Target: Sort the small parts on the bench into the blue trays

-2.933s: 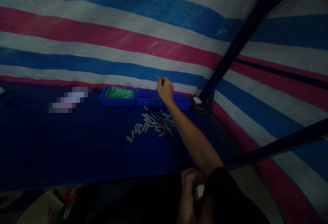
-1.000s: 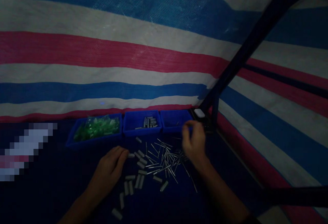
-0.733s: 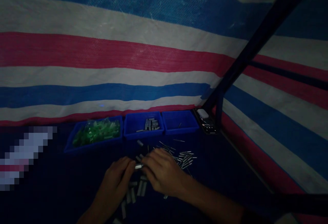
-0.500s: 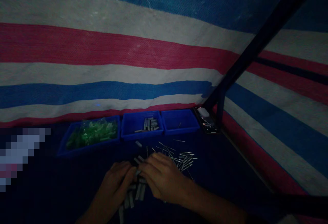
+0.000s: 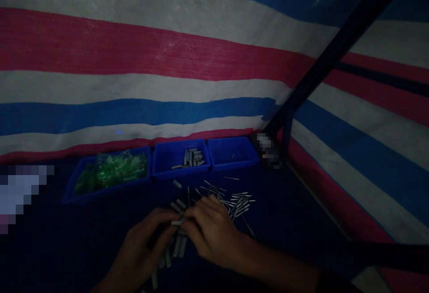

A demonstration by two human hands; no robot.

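Both my hands meet low over a dark blue table [image 5: 67,239]. My left hand [image 5: 140,248] pinches a small grey sleeve [image 5: 177,223] by one end. My right hand [image 5: 209,232] is closed with its fingertips at the sleeve's other end; what it pinches is too small to make out. Under and beside the hands lie several loose grey sleeves [image 5: 177,246]. Thin metal pins [image 5: 234,199] are scattered just behind my right hand.
Three blue bins stand along the striped tarp wall: a left bin [image 5: 72,190] with green parts, a middle bin [image 5: 164,161] with grey sleeves, a right bin [image 5: 248,154] holding a single pin. A dark metal frame post [image 5: 321,69] rises at the right corner.
My right hand came back from the bins to the pile and joined my left hand, which lifted a sleeve. Both hands have stayed together over the last half second.
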